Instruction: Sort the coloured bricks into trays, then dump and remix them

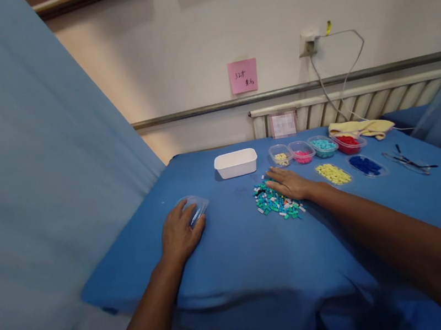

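Note:
My left hand (180,230) is on the left part of the blue cloth, its fingers curled over a clear plastic container (199,204) that is partly hidden beneath them. A heap of small capsule-like pieces (274,204), mostly green, teal and white, is spread on the cloth to the right. Flat over the heap's far right side lies my right hand (288,182), fingers stretched out. The palm hides some of the pieces, and I see nothing gripped in it.
A white tub (236,163) stands behind the heap. Clear containers of sorted pieces run to the right, among them turquoise (323,146), red (346,142), yellow (333,173) and dark blue (365,164). Eyeglasses (410,161) and a yellow towel (361,129) lie farther right.

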Available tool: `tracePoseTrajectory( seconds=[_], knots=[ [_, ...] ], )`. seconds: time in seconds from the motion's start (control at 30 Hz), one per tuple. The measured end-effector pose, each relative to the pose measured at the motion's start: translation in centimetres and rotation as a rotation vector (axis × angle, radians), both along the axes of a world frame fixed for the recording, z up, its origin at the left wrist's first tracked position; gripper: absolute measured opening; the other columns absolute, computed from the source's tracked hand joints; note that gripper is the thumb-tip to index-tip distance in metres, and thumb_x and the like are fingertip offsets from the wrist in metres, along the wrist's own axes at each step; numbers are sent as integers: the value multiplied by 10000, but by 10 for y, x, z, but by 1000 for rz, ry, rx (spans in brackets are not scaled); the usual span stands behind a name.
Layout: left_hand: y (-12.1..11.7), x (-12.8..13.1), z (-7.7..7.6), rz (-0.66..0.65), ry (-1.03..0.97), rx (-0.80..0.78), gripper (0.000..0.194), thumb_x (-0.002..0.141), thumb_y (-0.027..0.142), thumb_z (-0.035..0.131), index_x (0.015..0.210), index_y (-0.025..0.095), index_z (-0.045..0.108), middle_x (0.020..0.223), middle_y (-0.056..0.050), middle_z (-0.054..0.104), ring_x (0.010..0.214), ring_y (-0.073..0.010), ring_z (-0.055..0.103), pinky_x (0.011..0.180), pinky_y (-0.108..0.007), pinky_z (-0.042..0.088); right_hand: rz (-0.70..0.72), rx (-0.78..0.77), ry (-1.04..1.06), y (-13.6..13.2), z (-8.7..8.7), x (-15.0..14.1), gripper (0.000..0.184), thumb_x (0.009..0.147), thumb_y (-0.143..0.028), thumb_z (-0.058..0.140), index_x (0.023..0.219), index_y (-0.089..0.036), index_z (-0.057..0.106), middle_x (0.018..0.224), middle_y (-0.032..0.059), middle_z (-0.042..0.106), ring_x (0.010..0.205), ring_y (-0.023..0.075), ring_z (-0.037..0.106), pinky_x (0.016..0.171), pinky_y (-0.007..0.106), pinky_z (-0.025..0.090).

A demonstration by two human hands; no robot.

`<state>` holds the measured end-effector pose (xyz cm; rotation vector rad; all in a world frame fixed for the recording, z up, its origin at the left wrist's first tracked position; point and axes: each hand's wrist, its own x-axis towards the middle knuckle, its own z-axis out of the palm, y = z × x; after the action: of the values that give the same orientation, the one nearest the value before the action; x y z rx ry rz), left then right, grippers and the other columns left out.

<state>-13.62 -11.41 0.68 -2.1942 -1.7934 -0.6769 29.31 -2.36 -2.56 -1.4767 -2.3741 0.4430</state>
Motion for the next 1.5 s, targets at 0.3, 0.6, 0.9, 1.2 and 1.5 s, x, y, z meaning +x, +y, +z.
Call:
tracePoseTrajectory(
  seconds=[0.3,0.6,0.9,1.2,1.5],
  knots=[
    [2,-7,-3,-17,38,-15,562,1031,607,548,1376,222,769,1621,-192,630,1476,-418,617,1257,-614,492,236,-46,77,-15,21,-33,925,1100,-847,260,1758,-227,456,1857,114,309,1741,321,249,1418,557,217],
    [3,-3,-2,-100,34,-40,557,1028,652,554,1377,269,757,1608,-151,648,1442,-423,641,1222,-649,521,11,-45,25,-49,7,37,963,1075,-858,344,1782,-208,413,1841,166,323,1721,415,271,1397,666,246],
    [-1,1,1,-129,-30,-48,506,1021,648,588,1379,322,737,1610,-113,650,1454,-400,638,1227,-648,528,62,-42,37,-60,19,-57,1073,1056,-900,280,1786,-118,366,1871,214,227,1752,410,168,1414,639,180],
    [1,-4,-4,-132,-35,-31,540,1027,656,584,1381,284,752,1601,-145,654,1431,-416,657,1228,-660,530,164,-105,18,-56,44,-116,1115,1031,-931,237,1778,-117,386,1873,173,254,1758,400,153,1435,610,118],
    [2,-3,-5,-139,-10,-34,537,1039,657,575,1379,278,747,1609,-146,649,1441,-398,654,1230,-630,533,-18,-90,31,-27,29,-55,1113,1029,-941,236,1780,-130,372,1862,216,271,1747,434,182,1408,647,144]
  ],
)
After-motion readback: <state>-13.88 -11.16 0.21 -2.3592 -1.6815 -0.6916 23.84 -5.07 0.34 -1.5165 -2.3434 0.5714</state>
